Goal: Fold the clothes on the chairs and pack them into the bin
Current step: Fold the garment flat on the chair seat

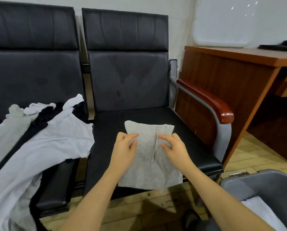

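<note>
A grey garment, folded into a narrow strip, lies on the seat of the right black chair, its near end hanging over the seat's front edge. My left hand pinches the garment's left edge between thumb and fingers. My right hand rests on the cloth just right of a lengthwise crease, fingers curled on the fabric. On the left chair lie a pale lilac top, a light grey garment and dark clothing, all unfolded. The grey bin stands at lower right with a pale folded piece inside.
A wooden armrest on a grey metal frame borders the right chair. Beyond it stands a brown wooden desk with a dark object on top. The floor is light wood planks. A dark shoe shows near the bottom edge.
</note>
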The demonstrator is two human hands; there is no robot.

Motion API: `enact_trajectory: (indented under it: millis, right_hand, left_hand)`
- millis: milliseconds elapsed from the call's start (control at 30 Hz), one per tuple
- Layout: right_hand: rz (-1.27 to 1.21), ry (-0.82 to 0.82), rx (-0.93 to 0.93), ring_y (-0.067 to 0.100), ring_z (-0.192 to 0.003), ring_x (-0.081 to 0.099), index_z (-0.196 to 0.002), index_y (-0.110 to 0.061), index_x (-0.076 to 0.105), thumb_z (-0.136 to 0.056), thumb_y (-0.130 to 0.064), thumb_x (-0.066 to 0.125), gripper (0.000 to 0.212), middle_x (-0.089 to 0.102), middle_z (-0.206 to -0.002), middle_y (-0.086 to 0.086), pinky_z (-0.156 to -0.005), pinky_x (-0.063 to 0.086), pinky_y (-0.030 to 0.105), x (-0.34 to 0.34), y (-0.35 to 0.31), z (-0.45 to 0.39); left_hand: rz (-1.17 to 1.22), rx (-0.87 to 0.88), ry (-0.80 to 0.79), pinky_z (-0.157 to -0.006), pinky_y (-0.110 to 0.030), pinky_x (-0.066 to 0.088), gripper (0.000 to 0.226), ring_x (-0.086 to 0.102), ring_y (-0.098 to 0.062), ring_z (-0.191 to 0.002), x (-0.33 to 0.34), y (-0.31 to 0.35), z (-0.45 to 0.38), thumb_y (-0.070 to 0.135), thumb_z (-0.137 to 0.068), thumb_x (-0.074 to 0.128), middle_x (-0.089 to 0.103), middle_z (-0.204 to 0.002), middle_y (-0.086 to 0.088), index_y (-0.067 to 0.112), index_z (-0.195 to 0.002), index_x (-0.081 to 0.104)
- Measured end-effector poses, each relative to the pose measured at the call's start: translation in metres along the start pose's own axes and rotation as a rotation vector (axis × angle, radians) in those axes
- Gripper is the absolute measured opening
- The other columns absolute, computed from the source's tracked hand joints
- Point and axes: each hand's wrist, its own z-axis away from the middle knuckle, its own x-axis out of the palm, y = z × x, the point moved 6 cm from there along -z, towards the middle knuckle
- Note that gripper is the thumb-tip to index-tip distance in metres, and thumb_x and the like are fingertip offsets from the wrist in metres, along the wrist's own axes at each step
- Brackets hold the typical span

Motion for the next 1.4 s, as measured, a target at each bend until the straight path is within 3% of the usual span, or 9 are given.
enact_trajectory:
  millis: [300, 400, 467, 600, 700, 867, 1033, 1200, 1400]
  right_hand:
    - [0.055, 0.213, -0.105, -0.002, -0.084, 0.044, -0.126, -0.013, 0.059, -0.094, -0.011, 0.056, 0.032, 0.040, -0.092, -0.015, -0.076, 0.034, 0.001, -0.107, -0.030, 0.028]
    - [0.054, 0.266, -0.066, 0.004, -0.089, 0.046, -0.127, -0.015, 0.058, -0.094, -0.013, 0.056, 0.033, 0.044, -0.097, -0.009, -0.077, 0.034, 0.001, -0.136, -0.012, 0.039]
    - [0.056, 0.288, -0.039, 0.006, -0.094, 0.046, -0.127, -0.017, 0.057, -0.094, -0.013, 0.055, 0.033, 0.042, -0.097, -0.017, -0.076, 0.034, 0.004, -0.151, 0.009, 0.051]
    - [0.077, 0.363, 0.039, 0.004, -0.086, 0.045, -0.126, -0.018, 0.057, -0.094, -0.012, 0.055, 0.033, 0.043, -0.098, -0.010, -0.075, 0.036, 0.012, -0.189, 0.065, 0.077]
    - [0.074, 0.408, 0.122, 0.015, -0.093, 0.049, -0.127, -0.018, 0.057, -0.094, -0.011, 0.055, 0.033, 0.048, -0.106, 0.002, -0.080, 0.041, 0.021, -0.223, 0.116, 0.099]
    - [0.169, 0.364, 0.284, 0.011, -0.087, 0.044, -0.132, -0.020, 0.053, -0.093, -0.009, 0.056, 0.040, 0.046, -0.102, 0.000, -0.070, 0.032, 0.012, -0.258, 0.207, 0.146]
    - [0.175, 0.321, 0.508, 0.009, -0.087, 0.045, -0.135, -0.023, 0.049, -0.094, -0.013, 0.056, 0.043, 0.039, -0.101, -0.006, -0.068, 0.035, 0.015, -0.267, 0.298, 0.205]
    - [0.179, 0.279, 0.745, 0.012, -0.085, 0.045, -0.138, -0.023, 0.045, -0.095, -0.012, 0.054, 0.045, 0.035, -0.098, -0.012, -0.072, 0.043, 0.031, -0.251, 0.375, 0.274]
    - [0.232, 0.261, 1.069, 0.014, -0.083, 0.049, -0.143, -0.021, 0.039, -0.096, -0.017, 0.047, 0.047, 0.038, -0.116, -0.004, -0.061, 0.047, 0.032, -0.209, 0.436, 0.362]
  left_hand:
    - [0.033, 0.156, -0.064, -0.073, -0.014, 0.043, 0.034, 0.048, -0.004, -0.078, -0.008, 0.087, -0.017, 0.022, -0.096, 0.051, 0.041, -0.096, 0.010, 0.018, -0.129, 0.056]
    - [0.031, 0.230, -0.124, -0.077, -0.029, 0.050, 0.034, 0.050, -0.009, -0.080, 0.014, 0.120, -0.022, 0.022, -0.097, 0.051, 0.041, -0.098, 0.009, 0.019, -0.130, 0.056]
    - [0.038, 0.270, -0.167, -0.078, -0.035, 0.051, 0.034, 0.051, -0.011, -0.081, 0.039, 0.141, -0.021, 0.022, -0.096, 0.051, 0.042, -0.099, 0.007, 0.018, -0.130, 0.056]
    - [0.074, 0.358, -0.250, -0.077, -0.035, 0.050, 0.035, 0.050, -0.010, -0.080, 0.103, 0.181, -0.014, 0.021, -0.096, 0.052, 0.043, -0.099, 0.005, 0.015, -0.130, 0.055]
    - [0.118, 0.396, -0.324, -0.078, -0.029, 0.048, 0.035, 0.049, -0.010, -0.079, 0.161, 0.206, -0.009, 0.020, -0.096, 0.053, 0.042, -0.099, 0.003, 0.012, -0.130, 0.055]
    - [0.167, 0.459, -0.515, -0.080, -0.016, 0.040, 0.033, 0.045, -0.008, -0.081, 0.273, 0.239, 0.017, 0.014, -0.096, 0.051, 0.038, -0.099, 0.004, 0.009, -0.129, 0.055]
    - [0.148, 0.457, -0.743, -0.079, -0.029, 0.043, 0.034, 0.046, -0.015, -0.082, 0.386, 0.246, 0.063, 0.014, -0.097, 0.050, 0.037, -0.097, 0.003, 0.008, -0.130, 0.055]
    - [0.100, 0.386, -1.033, -0.077, -0.025, 0.040, 0.037, 0.046, -0.016, -0.083, 0.486, 0.229, 0.134, 0.012, -0.099, 0.045, 0.036, -0.101, 0.000, 0.013, -0.136, 0.049]
    - [0.025, 0.424, -1.356, -0.085, -0.039, 0.046, 0.038, 0.050, -0.022, -0.087, 0.569, 0.209, 0.236, 0.010, -0.099, 0.041, 0.033, -0.104, 0.003, 0.012, -0.137, 0.047]
